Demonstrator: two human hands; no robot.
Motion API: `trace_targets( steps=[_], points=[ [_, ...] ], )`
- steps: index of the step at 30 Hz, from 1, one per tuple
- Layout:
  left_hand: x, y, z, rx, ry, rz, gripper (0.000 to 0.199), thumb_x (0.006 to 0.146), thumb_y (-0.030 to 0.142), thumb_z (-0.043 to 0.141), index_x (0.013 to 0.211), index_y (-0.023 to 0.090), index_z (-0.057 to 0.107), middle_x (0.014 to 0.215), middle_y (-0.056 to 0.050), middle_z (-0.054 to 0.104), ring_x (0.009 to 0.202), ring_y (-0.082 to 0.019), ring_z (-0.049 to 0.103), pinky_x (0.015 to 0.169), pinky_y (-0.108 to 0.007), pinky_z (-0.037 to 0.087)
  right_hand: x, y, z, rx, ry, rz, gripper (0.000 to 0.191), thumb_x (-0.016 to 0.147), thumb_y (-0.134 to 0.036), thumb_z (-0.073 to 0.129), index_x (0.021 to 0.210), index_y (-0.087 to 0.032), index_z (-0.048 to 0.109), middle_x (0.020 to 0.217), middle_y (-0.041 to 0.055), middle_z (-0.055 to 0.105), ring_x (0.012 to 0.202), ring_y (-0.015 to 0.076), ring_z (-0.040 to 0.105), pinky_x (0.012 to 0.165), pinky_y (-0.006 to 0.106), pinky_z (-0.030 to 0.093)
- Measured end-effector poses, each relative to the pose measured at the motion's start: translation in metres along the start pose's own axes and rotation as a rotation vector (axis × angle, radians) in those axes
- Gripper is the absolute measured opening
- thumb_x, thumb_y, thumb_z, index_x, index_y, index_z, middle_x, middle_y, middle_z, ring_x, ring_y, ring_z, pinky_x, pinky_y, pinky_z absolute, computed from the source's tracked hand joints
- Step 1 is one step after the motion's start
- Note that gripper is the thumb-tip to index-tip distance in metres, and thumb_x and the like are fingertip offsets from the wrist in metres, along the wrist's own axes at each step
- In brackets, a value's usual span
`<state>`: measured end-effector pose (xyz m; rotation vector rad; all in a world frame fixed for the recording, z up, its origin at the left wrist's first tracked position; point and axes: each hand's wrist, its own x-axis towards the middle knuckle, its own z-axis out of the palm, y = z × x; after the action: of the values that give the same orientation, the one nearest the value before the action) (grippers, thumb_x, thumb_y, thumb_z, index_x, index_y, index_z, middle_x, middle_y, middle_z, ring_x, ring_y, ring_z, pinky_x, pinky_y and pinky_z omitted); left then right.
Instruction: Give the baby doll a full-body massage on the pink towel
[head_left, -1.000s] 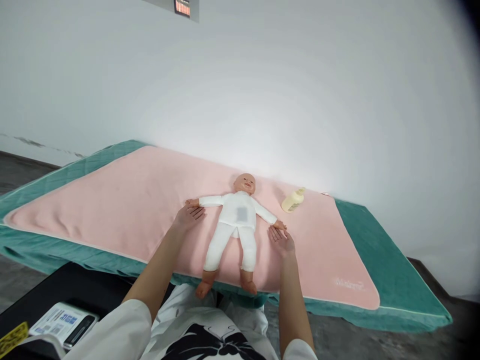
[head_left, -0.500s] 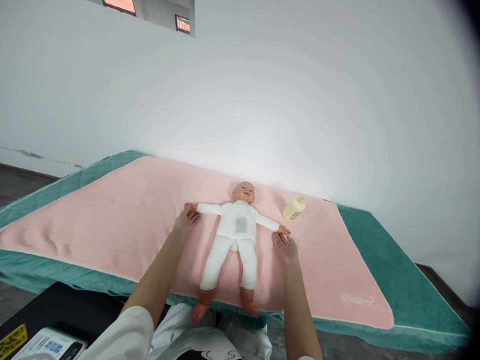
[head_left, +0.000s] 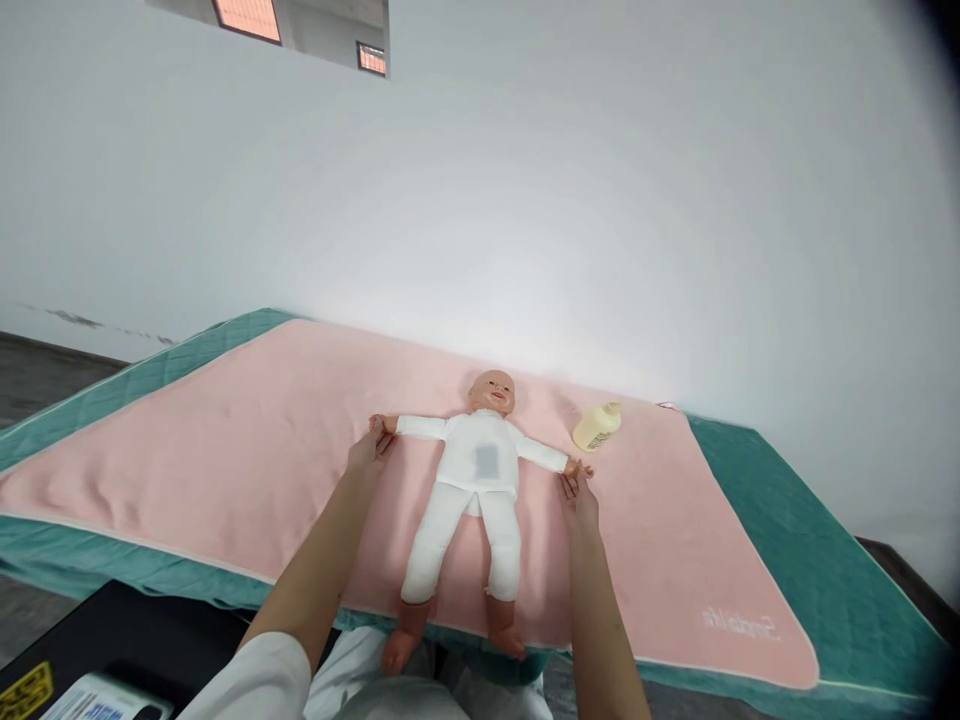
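A baby doll (head_left: 480,465) in a white top and white trousers lies on its back with its arms spread wide and its feet toward me. My left hand (head_left: 367,447) is closed on the doll's hand at the left. At the other side, my right hand (head_left: 580,500) pinches the doll's other hand from below, with the fingers partly hidden under it. Just beyond that hand, a pale yellow bottle (head_left: 597,427) lies tilted on the mat.
A pink mat (head_left: 225,430) covers most of a green quilted bed or table surface (head_left: 795,520), which borders a white wall (head_left: 525,200). A black surface (head_left: 127,640) with a white device (head_left: 101,700) on it stands at lower left.
My right hand has gone from lying open beside the doll's hand to gripping it. The left hand keeps its hold. The view has shifted slightly.
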<state>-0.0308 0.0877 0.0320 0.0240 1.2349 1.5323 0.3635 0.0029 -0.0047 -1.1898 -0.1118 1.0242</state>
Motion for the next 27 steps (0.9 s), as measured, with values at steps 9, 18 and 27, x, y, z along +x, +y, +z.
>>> trace_targets(
  steps=[9, 18, 27],
  points=[
    [-0.005, -0.003, 0.001, 0.010, 0.005, 0.031, 0.024, 0.087, 0.023, 0.067, 0.110, 0.017, 0.068, 0.091, -0.009, 0.074, 0.095, -0.019, 0.071, 0.087, -0.024, 0.057, 0.000, 0.000, 0.006, -0.051, 0.071, -0.031, 0.036, 0.078, -0.041, 0.071, 0.104, -0.017, 0.063, 0.109, 0.0086, 0.071, 0.105, 0.0204, 0.069, 0.091, 0.031, 0.059],
    [-0.004, -0.004, 0.000, 0.018, 0.006, 0.062, 0.014, 0.087, 0.018, 0.065, 0.101, 0.017, 0.068, 0.091, -0.010, 0.073, 0.097, -0.020, 0.070, 0.085, -0.026, 0.058, -0.002, -0.006, 0.007, -0.078, 0.083, 0.002, 0.032, 0.080, -0.042, 0.068, 0.101, -0.019, 0.060, 0.104, 0.0086, 0.072, 0.105, 0.0211, 0.069, 0.089, 0.031, 0.061],
    [-0.001, -0.001, -0.004, 0.056, -0.049, 0.131, 0.009, 0.088, 0.019, 0.064, 0.094, 0.014, 0.066, 0.077, -0.007, 0.069, 0.076, -0.016, 0.070, 0.086, -0.031, 0.058, 0.000, -0.010, 0.001, -0.094, 0.035, -0.008, 0.028, 0.077, -0.037, 0.071, 0.097, -0.019, 0.062, 0.103, 0.0067, 0.073, 0.105, 0.0204, 0.068, 0.089, 0.029, 0.060]
  ],
)
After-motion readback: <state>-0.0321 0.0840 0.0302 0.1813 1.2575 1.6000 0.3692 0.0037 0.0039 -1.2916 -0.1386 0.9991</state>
